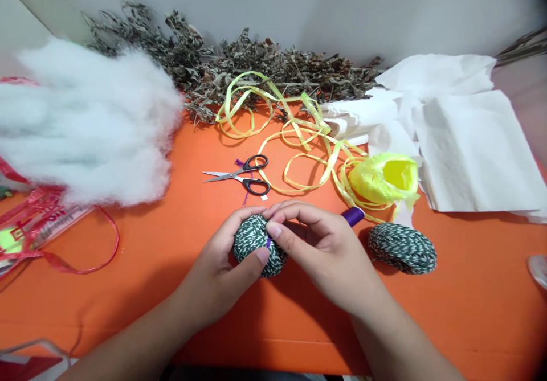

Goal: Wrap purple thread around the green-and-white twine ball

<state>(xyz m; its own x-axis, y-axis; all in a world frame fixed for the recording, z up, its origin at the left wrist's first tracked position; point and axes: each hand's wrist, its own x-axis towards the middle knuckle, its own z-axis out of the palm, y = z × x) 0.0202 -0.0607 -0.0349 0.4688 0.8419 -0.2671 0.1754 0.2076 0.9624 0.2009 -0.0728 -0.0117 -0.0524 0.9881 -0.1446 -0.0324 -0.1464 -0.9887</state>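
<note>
A round ball of green-and-white knitted fabric [248, 244] rests in my left hand [224, 267], whose fingers wrap round its far side with the thumb across the front. A short stretch of purple thread [269, 241] shows on the ball near that thumb. My right hand [325, 250] is closed, thumb and fingers pinching at the ball's upper right side beside the thread; whether thread lies between the fingertips is hidden. Just beyond the right hand lies a purple thread spool [353, 216], partly covered. A second green-and-white knitted piece [402, 248] lies to the right.
Scissors [239, 176] with black handles lie partly open on the orange table [192, 227], beside purple thread scraps. Yellow ribbon [294, 187] trails from its roll [363, 179]. White stuffing [94, 125] is at left, dried plants [239, 68] behind, white sheets [474, 153] right.
</note>
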